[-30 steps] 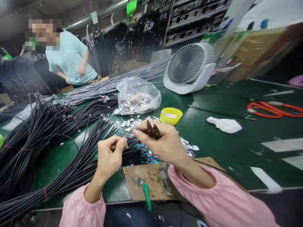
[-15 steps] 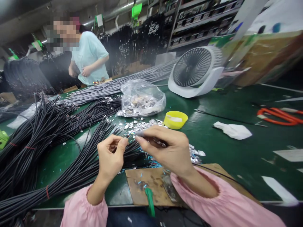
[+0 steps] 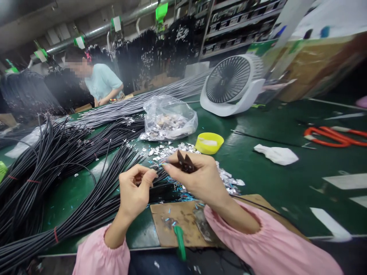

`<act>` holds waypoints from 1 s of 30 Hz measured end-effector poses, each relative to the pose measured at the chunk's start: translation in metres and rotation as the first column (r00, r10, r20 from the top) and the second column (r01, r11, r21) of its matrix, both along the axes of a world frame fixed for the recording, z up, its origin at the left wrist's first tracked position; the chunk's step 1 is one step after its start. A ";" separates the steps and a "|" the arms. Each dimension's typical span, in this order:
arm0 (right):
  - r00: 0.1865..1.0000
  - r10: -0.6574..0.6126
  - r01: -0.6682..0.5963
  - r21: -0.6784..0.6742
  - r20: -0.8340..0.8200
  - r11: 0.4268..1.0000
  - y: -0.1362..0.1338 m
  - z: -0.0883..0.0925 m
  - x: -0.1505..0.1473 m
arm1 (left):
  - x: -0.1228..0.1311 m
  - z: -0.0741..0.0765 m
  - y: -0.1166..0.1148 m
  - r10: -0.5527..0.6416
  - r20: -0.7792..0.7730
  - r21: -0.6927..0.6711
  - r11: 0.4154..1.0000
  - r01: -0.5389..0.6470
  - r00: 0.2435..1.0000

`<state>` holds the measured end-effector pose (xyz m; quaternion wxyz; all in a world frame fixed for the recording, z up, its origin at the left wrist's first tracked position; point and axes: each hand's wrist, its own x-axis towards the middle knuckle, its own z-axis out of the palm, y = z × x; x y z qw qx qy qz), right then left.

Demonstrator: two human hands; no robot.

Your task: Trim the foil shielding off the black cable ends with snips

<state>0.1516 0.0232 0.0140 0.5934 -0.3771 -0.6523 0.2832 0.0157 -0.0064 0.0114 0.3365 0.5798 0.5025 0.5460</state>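
My left hand (image 3: 134, 189) is closed in a pinch, thumb against index finger, around the end of a cable whose body is mostly hidden. Thin coloured wires (image 3: 163, 164) stick out between the two hands, by the right fingertips. In my right hand (image 3: 202, 179) are dark wire cutters (image 3: 186, 164), their two pointed jaws up and apart inside the curled fingers. The right thumb and index finger come together at the wires. Below and left of the hands runs a bundle of black cables (image 3: 94, 202), held by a red tie.
Silvery foil scraps (image 3: 229, 181) and blue clippings lie around the hands. Behind them are a plastic bag (image 3: 172, 118) of scraps, a yellow dish (image 3: 209, 143) and a fan (image 3: 229, 84). Orange-handled scissors (image 3: 329, 136) lie right. A person (image 3: 103, 82) works across the table.
The wire cutters' jaws now show upright in my right hand, and coloured wires show at its fingertips. The person across the table has bent lower. The view has shifted slightly.
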 end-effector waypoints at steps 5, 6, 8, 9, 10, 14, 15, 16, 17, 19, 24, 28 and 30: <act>0.995 -0.018 0.015 -0.022 -0.095 1.000 0.001 -0.001 0.000 | 0.000 0.001 0.000 -0.012 0.013 -0.026 1.000 0.012 1.000; 0.995 -0.021 0.019 -0.020 -0.095 1.000 0.001 -0.001 -0.001 | 0.000 0.001 0.000 -0.009 0.014 -0.030 1.000 0.009 1.000; 0.997 -0.033 0.033 -0.007 -0.075 0.999 0.001 -0.002 -0.001 | 0.000 0.000 0.000 0.000 0.011 -0.031 1.000 0.001 1.000; 0.997 -0.046 0.047 0.015 -0.056 0.999 0.001 -0.002 -0.002 | 0.001 -0.001 0.000 0.003 0.010 -0.029 1.000 -0.003 1.000; 0.997 -0.066 0.067 0.058 -0.034 0.996 0.000 -0.003 -0.002 | 0.001 -0.002 0.000 0.004 0.013 -0.027 1.000 -0.004 1.000; 0.979 -0.197 0.164 0.372 0.053 0.914 -0.001 -0.008 -0.002 | 0.003 -0.003 0.001 -0.013 0.064 -0.045 0.999 0.016 0.998; 0.972 -0.224 0.170 0.446 0.071 0.879 -0.002 -0.010 -0.002 | 0.003 -0.003 0.001 -0.019 0.084 -0.054 0.998 0.023 0.996; 0.968 -0.236 0.160 0.505 0.090 0.848 -0.002 -0.012 -0.002 | 0.003 -0.003 0.002 -0.023 0.104 -0.064 0.998 0.030 0.994; 0.967 -0.229 0.134 0.543 0.109 0.829 -0.002 -0.014 -0.001 | 0.003 -0.002 0.002 -0.024 0.123 -0.071 0.997 0.033 0.992; 0.976 -0.160 0.050 0.563 0.147 0.825 -0.002 -0.016 -0.001 | 0.002 -0.002 0.003 -0.019 0.147 -0.083 0.996 0.032 0.989; 0.986 -0.162 0.143 0.330 0.029 0.933 -0.003 -0.010 -0.002 | 0.001 -0.003 0.004 -0.007 0.150 -0.086 0.996 0.020 0.989; 0.991 -0.129 0.131 0.081 -0.032 0.988 0.001 -0.006 -0.002 | 0.001 -0.002 0.003 -0.015 0.131 -0.078 0.997 0.026 0.991; 0.997 -0.060 0.062 0.040 -0.042 0.997 0.002 -0.006 -0.001 | 0.001 -0.001 0.002 -0.015 0.117 -0.072 0.997 0.024 0.993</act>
